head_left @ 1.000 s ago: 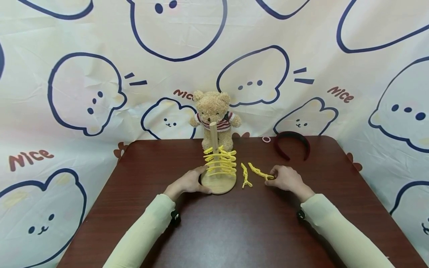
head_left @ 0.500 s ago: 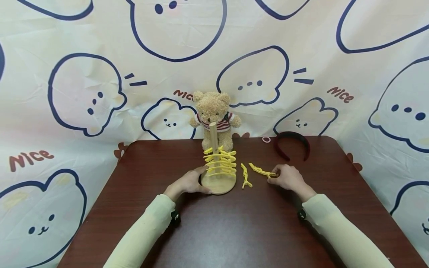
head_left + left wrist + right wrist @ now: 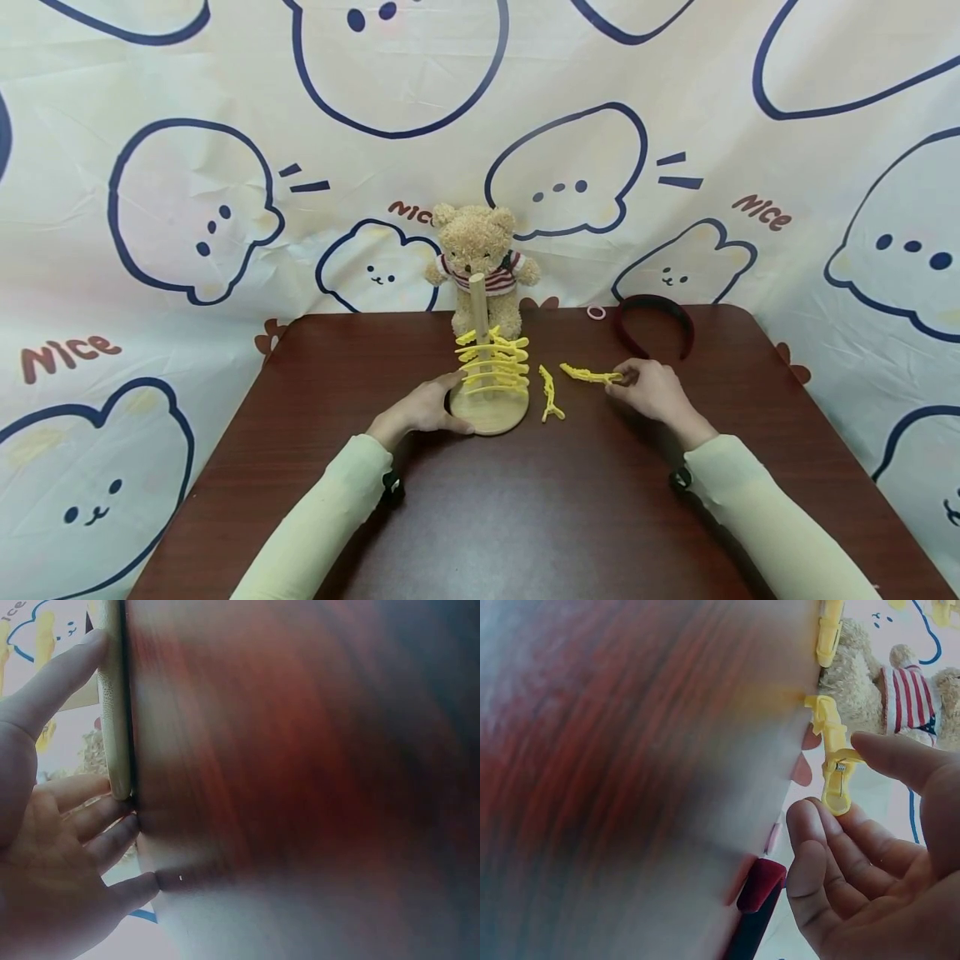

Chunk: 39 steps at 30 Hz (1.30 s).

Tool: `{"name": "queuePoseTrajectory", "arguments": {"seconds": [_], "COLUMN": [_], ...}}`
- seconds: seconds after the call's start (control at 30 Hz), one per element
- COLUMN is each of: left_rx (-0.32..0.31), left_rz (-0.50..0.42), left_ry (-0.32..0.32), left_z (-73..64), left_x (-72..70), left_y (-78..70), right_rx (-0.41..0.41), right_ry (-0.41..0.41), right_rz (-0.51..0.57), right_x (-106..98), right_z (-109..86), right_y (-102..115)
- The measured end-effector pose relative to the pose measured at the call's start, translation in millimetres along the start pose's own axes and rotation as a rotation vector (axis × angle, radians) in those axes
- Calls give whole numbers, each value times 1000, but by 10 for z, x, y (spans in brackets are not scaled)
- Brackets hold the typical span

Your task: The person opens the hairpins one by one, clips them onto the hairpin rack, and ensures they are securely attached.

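A round wooden stand (image 3: 491, 412) with an upright post has several yellow hair clips (image 3: 495, 367) around the post's lower part. My left hand (image 3: 423, 407) grips the stand's base at its left edge, thumb toward the front; in the left wrist view the base's rim (image 3: 115, 727) lies against the thumb and fingers. My right hand (image 3: 651, 390) pinches the forked end of a long yellow hair clip (image 3: 588, 375), which points left. The right wrist view shows its small spring (image 3: 841, 768) between thumb and fingertips. Another yellow hair clip (image 3: 550, 394) lies just right of the stand.
Behind the stand a teddy bear (image 3: 478, 250) in a striped shirt stands at the back of the brown table (image 3: 480, 517). A dark red headband (image 3: 652, 312) and a small pink ring (image 3: 596, 312) lie at the back right. A printed cloth hangs behind.
My right hand has moved slightly right and away from me, drawing the clip with it, and the clip's forked end has swung up nearly level. My left hand and the stand have not moved.
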<state>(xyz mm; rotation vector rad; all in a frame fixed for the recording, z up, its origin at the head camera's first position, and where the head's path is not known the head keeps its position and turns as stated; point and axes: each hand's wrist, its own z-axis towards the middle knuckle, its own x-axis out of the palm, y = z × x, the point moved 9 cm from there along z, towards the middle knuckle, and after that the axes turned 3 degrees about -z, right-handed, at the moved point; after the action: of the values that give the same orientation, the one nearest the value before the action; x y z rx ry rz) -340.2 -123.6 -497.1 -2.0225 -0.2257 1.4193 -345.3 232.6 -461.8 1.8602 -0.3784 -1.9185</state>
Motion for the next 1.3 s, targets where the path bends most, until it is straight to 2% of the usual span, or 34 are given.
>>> {"name": "queuePoseTrajectory", "arguments": {"seconds": [0.27, 0.53, 0.8, 1.3], "left_rx": [11, 14, 60, 66], "left_rz": [3, 10, 16, 2], "left_ry": [4, 8, -12, -15], "left_z": [-8, -3, 6, 9], "left_x": [-3, -12, -20, -18], "left_y": [-14, -21, -55, -47], "right_rx": [-29, -66, -80, -157], "right_ry": [-58, -92, -111, -128], "right_rz": [42, 89, 137, 174], "right_x": [-125, -325, -478, -669], "right_z": [-14, -24, -27, -58], "right_y": [76, 265, 481, 824]}}
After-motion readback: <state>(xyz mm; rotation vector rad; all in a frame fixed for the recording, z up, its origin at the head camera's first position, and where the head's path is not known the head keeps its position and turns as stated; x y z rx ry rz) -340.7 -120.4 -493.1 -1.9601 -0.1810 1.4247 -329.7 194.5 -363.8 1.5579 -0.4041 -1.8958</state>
